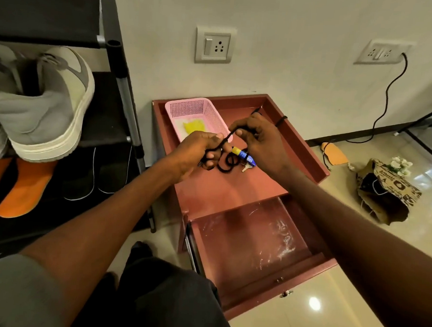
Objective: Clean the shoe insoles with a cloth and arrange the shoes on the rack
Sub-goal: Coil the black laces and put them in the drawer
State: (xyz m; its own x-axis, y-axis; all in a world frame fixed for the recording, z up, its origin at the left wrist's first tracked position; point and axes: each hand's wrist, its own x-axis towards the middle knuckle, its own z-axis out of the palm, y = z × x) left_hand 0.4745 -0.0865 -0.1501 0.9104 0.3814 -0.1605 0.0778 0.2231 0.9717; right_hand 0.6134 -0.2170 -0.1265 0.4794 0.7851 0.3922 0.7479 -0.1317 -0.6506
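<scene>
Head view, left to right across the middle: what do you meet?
Grey shoe on the rack → pink basket → left hand → right hand, both holding a black cord → paper bag on the floor.

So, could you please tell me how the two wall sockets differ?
The left socket faces the camera squarely, and nothing is plugged into it. The right socket is seen at an angle and has a black cable plugged in, trailing to the floor. Both are pale plates with a switch, set in the same wall.
</scene>
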